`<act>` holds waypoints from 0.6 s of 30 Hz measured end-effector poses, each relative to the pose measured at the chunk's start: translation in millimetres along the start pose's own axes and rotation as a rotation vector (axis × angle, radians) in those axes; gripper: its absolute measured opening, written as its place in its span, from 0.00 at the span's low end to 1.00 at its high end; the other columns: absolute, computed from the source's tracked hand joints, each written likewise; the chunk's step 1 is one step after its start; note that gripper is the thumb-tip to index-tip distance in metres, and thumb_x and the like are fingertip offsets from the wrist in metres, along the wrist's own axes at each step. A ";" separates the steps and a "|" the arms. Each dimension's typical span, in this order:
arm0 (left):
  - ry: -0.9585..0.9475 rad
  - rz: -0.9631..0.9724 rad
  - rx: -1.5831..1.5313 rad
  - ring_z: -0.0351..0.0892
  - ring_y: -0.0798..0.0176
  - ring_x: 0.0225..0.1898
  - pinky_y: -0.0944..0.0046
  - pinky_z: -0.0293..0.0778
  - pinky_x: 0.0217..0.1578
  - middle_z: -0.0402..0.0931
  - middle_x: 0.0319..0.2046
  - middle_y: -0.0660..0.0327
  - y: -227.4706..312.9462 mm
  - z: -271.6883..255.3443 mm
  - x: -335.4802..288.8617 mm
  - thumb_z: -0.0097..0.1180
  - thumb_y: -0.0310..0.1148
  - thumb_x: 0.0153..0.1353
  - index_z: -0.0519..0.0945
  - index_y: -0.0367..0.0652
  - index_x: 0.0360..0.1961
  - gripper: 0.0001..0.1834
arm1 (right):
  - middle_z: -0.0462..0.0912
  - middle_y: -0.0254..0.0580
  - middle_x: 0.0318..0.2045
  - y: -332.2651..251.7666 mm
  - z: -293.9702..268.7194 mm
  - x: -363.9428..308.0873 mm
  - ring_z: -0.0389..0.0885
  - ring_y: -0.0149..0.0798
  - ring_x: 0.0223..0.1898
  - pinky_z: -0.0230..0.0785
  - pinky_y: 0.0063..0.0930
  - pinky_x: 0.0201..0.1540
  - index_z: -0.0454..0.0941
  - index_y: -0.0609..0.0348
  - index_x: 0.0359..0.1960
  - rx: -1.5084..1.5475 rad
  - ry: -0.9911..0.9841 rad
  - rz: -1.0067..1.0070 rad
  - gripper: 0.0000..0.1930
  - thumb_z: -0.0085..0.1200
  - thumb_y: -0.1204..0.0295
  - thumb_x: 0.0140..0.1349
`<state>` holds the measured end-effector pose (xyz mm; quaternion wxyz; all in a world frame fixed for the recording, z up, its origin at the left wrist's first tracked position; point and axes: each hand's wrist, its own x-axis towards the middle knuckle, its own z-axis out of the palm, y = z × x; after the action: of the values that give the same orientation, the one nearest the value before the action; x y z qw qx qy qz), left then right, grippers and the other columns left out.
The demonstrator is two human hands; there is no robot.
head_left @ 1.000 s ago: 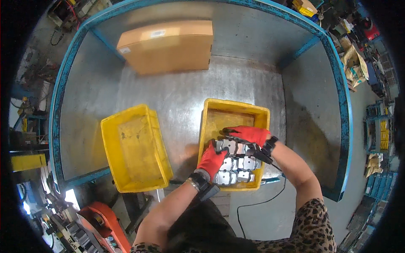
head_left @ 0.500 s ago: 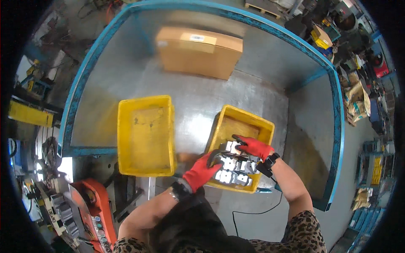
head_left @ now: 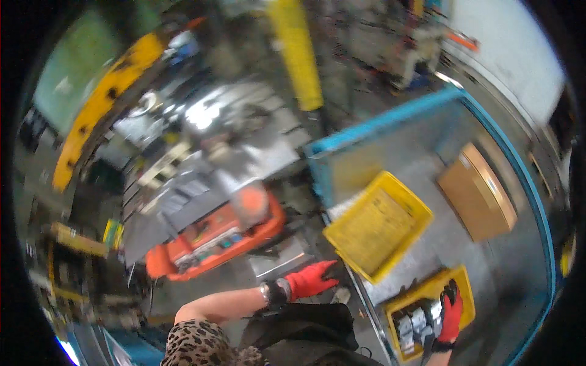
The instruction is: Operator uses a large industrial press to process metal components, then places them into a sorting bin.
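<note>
From the head view, see the left hand (head_left: 312, 280) out past the near edge of the metal table (head_left: 425, 249), over the gap between table and orange machine (head_left: 223, 241), with fingers loosely extended and released. Find the right hand (head_left: 450, 314) inside the yellow bin (head_left: 469, 294), reaching over the metal parts (head_left: 418, 323); cannot tell, through blur, whether grasping one or only touching. See those parts clustered toward the lower left of the bin. Find the other yellow bin (head_left: 381, 226) close by, with one corner jutting across the near table edge. See bare metal as open room between the bins and the cardboard box (head_left: 479, 194), bounded by the blue frame (head_left: 537, 189) along the far edges.

Compared with half a second ago, turned leftward, bringing the machine nearer the middle and pushing the table to the right. Withdrew the left hand from the parts; kept the right one in the same bin.
</note>
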<state>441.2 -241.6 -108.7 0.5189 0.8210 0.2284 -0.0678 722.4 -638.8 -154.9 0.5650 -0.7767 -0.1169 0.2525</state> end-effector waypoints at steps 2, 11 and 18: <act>0.099 0.009 0.055 0.73 0.50 0.63 0.56 0.69 0.63 0.72 0.62 0.46 -16.7 -16.7 -33.9 0.62 0.42 0.65 0.68 0.40 0.68 0.33 | 0.75 0.48 0.62 -34.0 56.6 9.5 0.75 0.42 0.60 0.68 0.35 0.63 0.63 0.65 0.70 -0.123 -0.058 -0.074 0.30 0.52 0.75 0.66; 0.484 -0.079 -0.051 0.65 0.42 0.67 0.50 0.62 0.67 0.65 0.67 0.45 -93.5 -92.0 -200.6 0.59 0.47 0.65 0.64 0.45 0.71 0.36 | 0.78 0.55 0.57 -245.2 462.5 -56.5 0.76 0.56 0.59 0.68 0.43 0.61 0.69 0.61 0.65 -0.313 -0.823 -0.716 0.33 0.66 0.65 0.57; 0.921 -0.168 -0.107 0.71 0.44 0.63 0.51 0.66 0.64 0.72 0.61 0.46 -153.4 -148.3 -335.9 0.64 0.38 0.62 0.69 0.40 0.67 0.33 | 0.82 0.55 0.47 -261.2 737.2 -171.3 0.80 0.54 0.49 0.71 0.45 0.53 0.66 0.62 0.66 -1.144 -0.984 -1.292 0.42 0.68 0.56 0.52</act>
<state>56.5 -158.1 -50.6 0.3979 0.7163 0.5036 0.2739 218.1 -28.0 -38.2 0.0227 -0.5280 -0.8435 0.0960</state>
